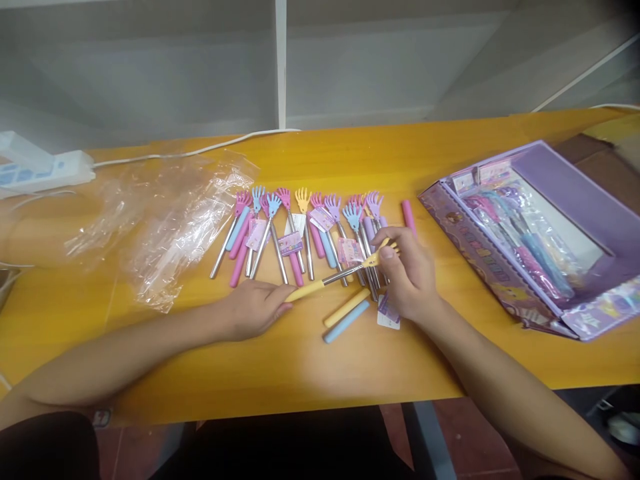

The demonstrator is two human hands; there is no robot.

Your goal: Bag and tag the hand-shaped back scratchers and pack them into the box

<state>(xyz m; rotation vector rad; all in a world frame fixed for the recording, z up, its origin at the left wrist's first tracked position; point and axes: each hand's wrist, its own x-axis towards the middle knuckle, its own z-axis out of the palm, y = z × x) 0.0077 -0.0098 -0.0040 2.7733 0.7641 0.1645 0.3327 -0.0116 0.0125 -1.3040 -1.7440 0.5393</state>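
Note:
A yellow back scratcher with a metal rod is held between both hands, tilted up to the right. My left hand is closed round the end of its yellow handle. With thumb and fingers, my right hand grips it near the yellow claw head, from which a printed card tag seems to hang. Behind lie several back scratcher rods with claw heads in pink, blue, yellow and purple, such as a blue one. Loose foam-like tubes lie among them; a yellow tube and a blue tube rest in front.
At right stands an open purple display box holding wrapped back scratchers. Crumpled clear plastic bags lie at left, near a white power strip and its cable. A pink tube lies near the box.

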